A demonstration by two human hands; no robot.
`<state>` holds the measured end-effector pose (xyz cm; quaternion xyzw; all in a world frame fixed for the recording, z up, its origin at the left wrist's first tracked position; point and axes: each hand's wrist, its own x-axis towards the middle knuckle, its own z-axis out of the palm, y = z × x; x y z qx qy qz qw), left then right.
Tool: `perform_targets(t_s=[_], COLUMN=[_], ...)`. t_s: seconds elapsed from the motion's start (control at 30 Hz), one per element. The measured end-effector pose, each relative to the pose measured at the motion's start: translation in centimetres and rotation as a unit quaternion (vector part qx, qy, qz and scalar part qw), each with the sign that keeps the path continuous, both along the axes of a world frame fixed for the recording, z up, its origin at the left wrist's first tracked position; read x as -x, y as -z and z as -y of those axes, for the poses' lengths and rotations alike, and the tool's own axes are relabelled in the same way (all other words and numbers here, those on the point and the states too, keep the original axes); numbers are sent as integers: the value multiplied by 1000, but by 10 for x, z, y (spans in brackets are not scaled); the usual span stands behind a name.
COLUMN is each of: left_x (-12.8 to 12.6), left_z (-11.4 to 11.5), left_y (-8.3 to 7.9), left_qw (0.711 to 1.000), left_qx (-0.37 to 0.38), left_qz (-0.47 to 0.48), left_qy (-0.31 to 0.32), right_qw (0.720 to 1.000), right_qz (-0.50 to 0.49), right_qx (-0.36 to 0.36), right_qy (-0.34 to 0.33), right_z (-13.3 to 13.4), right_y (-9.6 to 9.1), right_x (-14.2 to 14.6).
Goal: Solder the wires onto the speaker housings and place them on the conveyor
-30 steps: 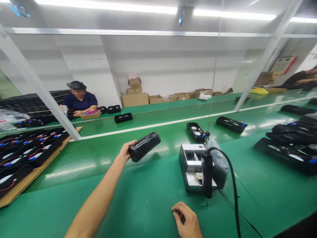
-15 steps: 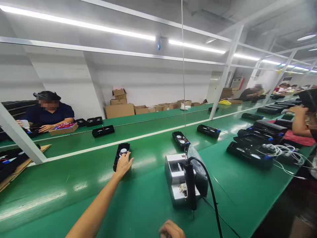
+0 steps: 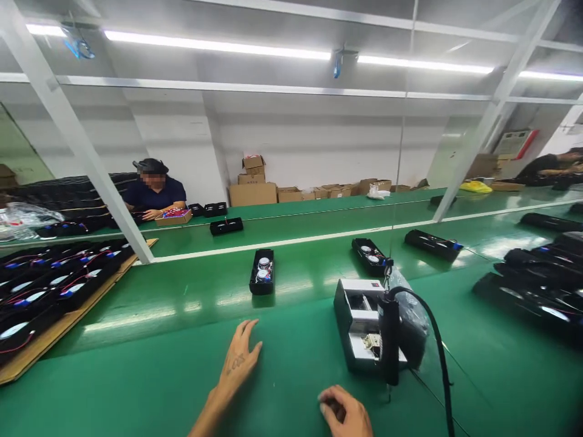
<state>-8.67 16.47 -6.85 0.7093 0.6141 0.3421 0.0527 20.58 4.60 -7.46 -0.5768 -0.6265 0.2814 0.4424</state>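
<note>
My left hand (image 3: 239, 359) lies flat and open on the green bench (image 3: 136, 376), holding nothing. Just beyond it a black speaker housing (image 3: 262, 271) with two round drivers facing up rests on the green conveyor belt (image 3: 191, 291). My right hand (image 3: 345, 413) sits at the bottom edge with its fingers curled in; I cannot make out anything in them. A black electric screwdriver (image 3: 387, 340) hangs on a cable above and right of that hand, in front of a grey metal fixture (image 3: 357, 321).
More black housings (image 3: 370, 255) (image 3: 432, 244) lie further along the belt. Stacks of housings (image 3: 50, 285) sit on a board at the left and more housings (image 3: 532, 273) at the right. A person (image 3: 153, 191) works across the line beside a small box (image 3: 173, 216). Cardboard boxes (image 3: 252, 193) line the wall.
My left hand set the black housing down on the belt, let go and drew back to the bench. The view swung right, then back left. My right hand stayed put.
</note>
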Motion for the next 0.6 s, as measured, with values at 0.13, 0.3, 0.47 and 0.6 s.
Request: perform_targets(t_s=[0.13, 0.3, 0.47, 0.6], left_x=[-5, -10, -8, -8], left_z=[16, 13, 13, 13], left_y=[9, 14, 13, 13], left_qw=[1000, 998, 988, 983], left_qx=[3, -11, -46, -60], left_qz=[-30, -54, -147, -173], left_qy=[2, 26, 20, 18], right_qw=[995, 989, 990, 992], right_qz=[-32, -35, -17, 11], right_qx=[48, 75, 81, 52], right_qy=[-77, -119, -111, -118], right_z=[-18, -72, -101, -96], right_y=[-68, -89, -55, -33], right_x=[27, 70, 89, 91])
